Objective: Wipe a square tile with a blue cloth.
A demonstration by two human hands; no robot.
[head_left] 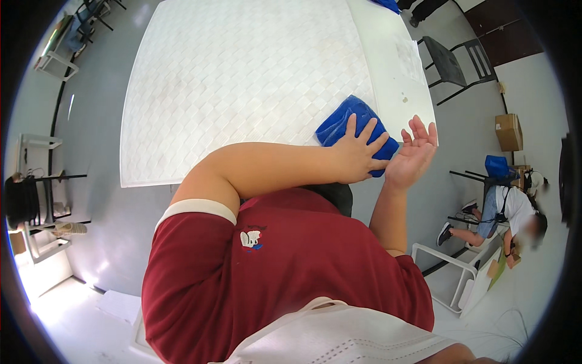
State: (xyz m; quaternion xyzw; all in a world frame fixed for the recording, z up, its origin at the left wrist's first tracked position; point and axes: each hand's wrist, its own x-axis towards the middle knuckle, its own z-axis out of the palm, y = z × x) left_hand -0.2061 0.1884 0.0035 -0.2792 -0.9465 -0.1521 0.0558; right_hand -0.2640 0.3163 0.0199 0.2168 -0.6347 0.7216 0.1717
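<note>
A folded blue cloth point(339, 124) lies at the near right part of a white woven-pattern mat, partly past the mat's edge. My left hand point(357, 151) reaches across my body and rests flat on the cloth, fingers spread. Just to its right, by the table's near right corner, my right hand point(412, 159) is raised with its palm turned up and its fingers loosely apart. Nothing lies in that palm. The white mat point(242, 79) covers most of the table, and a strip of bare white tabletop point(388, 67) shows along its right side.
Another piece of blue cloth point(386, 5) is at the far right edge. A black chair point(445, 60) stands right of the table, with a cardboard box point(508, 132) beyond. A seated person point(512, 209) is at the right. White-framed furniture point(39, 142) lines the left wall.
</note>
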